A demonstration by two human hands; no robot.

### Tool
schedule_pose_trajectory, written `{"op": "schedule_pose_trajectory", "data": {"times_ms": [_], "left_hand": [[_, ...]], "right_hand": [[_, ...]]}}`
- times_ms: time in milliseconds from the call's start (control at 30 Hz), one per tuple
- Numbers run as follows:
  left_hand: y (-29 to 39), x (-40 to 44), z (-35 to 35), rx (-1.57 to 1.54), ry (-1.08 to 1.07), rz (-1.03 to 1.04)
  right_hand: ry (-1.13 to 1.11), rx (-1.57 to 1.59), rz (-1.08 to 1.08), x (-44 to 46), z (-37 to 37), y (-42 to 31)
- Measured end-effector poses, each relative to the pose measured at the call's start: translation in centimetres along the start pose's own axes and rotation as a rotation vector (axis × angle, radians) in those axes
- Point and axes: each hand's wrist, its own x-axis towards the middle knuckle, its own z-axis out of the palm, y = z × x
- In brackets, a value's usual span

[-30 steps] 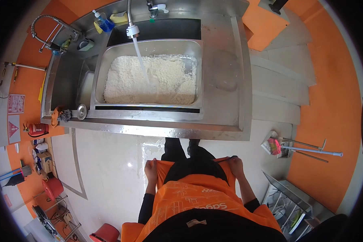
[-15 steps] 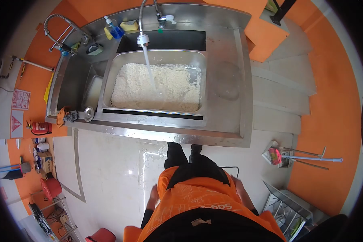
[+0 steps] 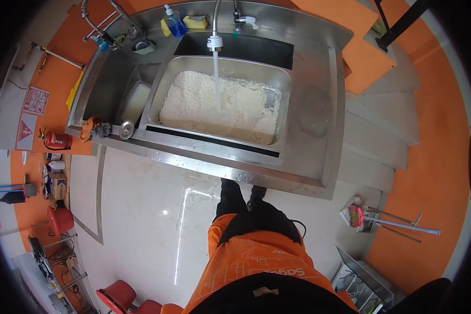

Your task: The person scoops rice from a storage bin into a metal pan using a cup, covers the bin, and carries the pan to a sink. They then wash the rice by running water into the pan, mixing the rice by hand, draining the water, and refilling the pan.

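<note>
Neither of my hands shows at this moment; below the counter edge I see only my orange shirt [image 3: 277,256] and dark trousers. In front of me a large metal pan [image 3: 286,97] sits over the sink. White grains, probably rice, fill much of it, with cloudy water along the near side. Water runs from the faucet [image 3: 214,43] straight down into the grains. The faucet lever [image 3: 250,22] is on the counter's back ledge.
A blue soap bottle [image 3: 176,25] and a yellow sponge [image 3: 195,22] stand behind the pan. Left is a second basin [image 3: 107,89] holding a tray. A round metal strainer [image 3: 126,129] lies on the front edge. Stairs [image 3: 377,141] and a dustpan [image 3: 355,215] are on the right.
My view has turned, so the sink appears tilted and farther right. Both hands, low at my sides before, have gone out of sight. The water still runs.
</note>
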Motion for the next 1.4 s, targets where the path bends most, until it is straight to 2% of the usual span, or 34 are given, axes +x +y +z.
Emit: {"op": "schedule_pose_trajectory", "data": {"times_ms": [167, 300, 367, 433, 467, 533, 567, 600, 633, 667, 700, 733, 767, 833, 867, 933, 1033, 1100, 1133, 1167, 1200, 1267, 1400], "left_hand": [[0.5, 1.1, -0.1, 0.085, 0.019, 0.047], [0.5, 3.6, -1.0, 0.213, 0.059, 0.118], [1.3, 5.0, -3.3, 0.281, 0.14, 0.211], [4.0, 7.6, -7.4, 0.293, 0.303, 0.387], [6.3, 8.8, -10.2, 0.28, 0.392, 0.472], [16.8, 5.3, -17.6, 0.178, 0.541, 0.62], [22.9, 2.8, -20.7, 0.13, 0.606, 0.674], [28.5, 0.7, -23.0, 0.082, 0.67, 0.728], [32.9, -0.7, -24.8, -0.024, 0.687, 0.788], [36.7, -1.0, -26.3, -0.13, 0.701, 0.851], [39.5, 0.2, -27.4, -0.183, 0.704, 0.956], [42.0, 1.4, -28.3, -0.237, 0.704, 1.06], [44.4, 2.0, -29.1, -0.259, 0.651, 1.131], [48.7, 4.3, -30.9, -0.217, 0.629, 1.25], [50.3, 4.9, -31.6, -0.303, 0.547, 1.191], [52.7, 6.1, -33.5, -0.36, 0.458, 1.193], [54.5, 9.1, -35.2, -0.381, 0.332, 1.192], [55.2, 11.1, -35.5, -0.335, 0.223, 1.204], [55.5, 11.5, -35.4, -0.331, 0.153, 1.118], [56.1, 11.9, -35.2, -0.285, 0.104, 1.103], [56.5, 12.3, -35.0, -0.239, 0.055, 1.085], [56.8, 14.4, -34.2, -0.052, 0.088, 1.17], [57.6, 17.3, -32.2, 0.277, 0.203, 1.206]], "right_hand": [[-0.05, -0.166, 0.035, -0.3, -0.3, -2.2], [-0.145, -0.387, 0.188, -1.1, -2.6, -4.3], [-0.216, -0.586, 0.303, -0.6, -3.6, -7.2], [-0.204, -0.994, 0.391, 0.9, -4.0, -12.5], [-0.095, -1.269, 0.31, 1.2, -2.7, -16.0], [0.349, -1.71, -0.238, -1.0, 5.3, -25.1], [0.478, -1.524, -0.497, -5.8, 14.2, -30.6], [0.362, -1.394, -0.841, -7.4, 20.2, -34.2], [0.212, -1.281, -0.886, -6.0, 24.6, -36.5], [-0.093, -1.026, -1.013, -2.1, 28.1, -37.3], [-0.414, -0.907, -0.959, 2.2, 32.2, -38.1], [-0.559, -0.849, -0.917, 7.4, 36.2, -37.9], [-0.563, -0.969, -0.89, 10.5, 41.4, -37.9], [-0.705, -0.906, -0.741, 19.5, 50.6, -35.6], [-0.765, -0.913, -0.691, 20.9, 54.7, -35.0], [-0.713, -1.065, -0.783, 28.3, 61.8, -32.2], [-0.48, -1.018, -0.619, 28.7, 65.3, -32.3], [-0.386, -0.94, -0.716, 31.2, 64.9, -31.8], [-0.337, -0.906, -0.772, 33.0, 64.7, -32.0], [-0.249, -0.742, -0.787, 35.9, 64.5, -31.2], [-0.155, -0.706, -0.914, 36.2, 64.0, -31.5], [0.038, -0.626, -1.17, 36.7, 62.1, -33.3], [0.324, -0.419, -0.984, 39.9, 56.2, -36.5]]}}
